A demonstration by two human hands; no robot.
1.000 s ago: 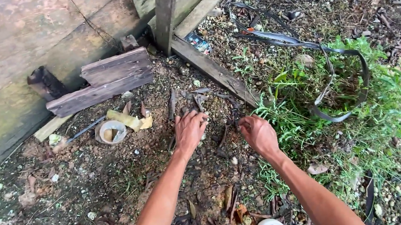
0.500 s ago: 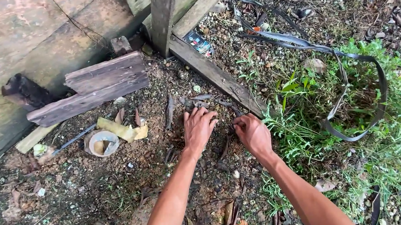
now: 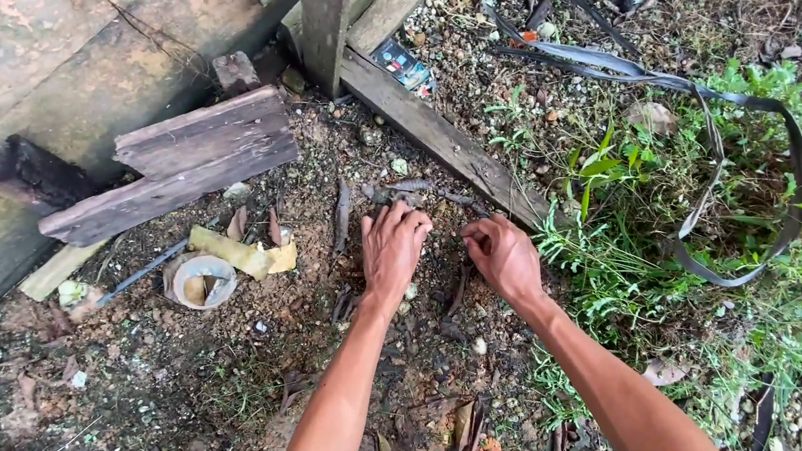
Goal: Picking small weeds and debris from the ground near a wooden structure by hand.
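- Left hand (image 3: 391, 247) curled, fingertips down on dark twigs (image 3: 397, 192) in the dirt just ahead.
- Right hand (image 3: 503, 256) loosely clenched, pinching something small; what, I cannot tell.
- Twigs lie crosswise, nearer the left hand, beside the wooden beam (image 3: 442, 140).

Prob. a backyard: bare dirt (image 3: 187, 381), weeds (image 3: 683, 224), weathered planks (image 3: 183, 165), litter.

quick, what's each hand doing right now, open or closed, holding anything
Left hand: fingers curled down onto dark twigs on the soil; grip cannot be told.
Right hand: loosely closed, fingertips pinched together; anything held is too small to tell.
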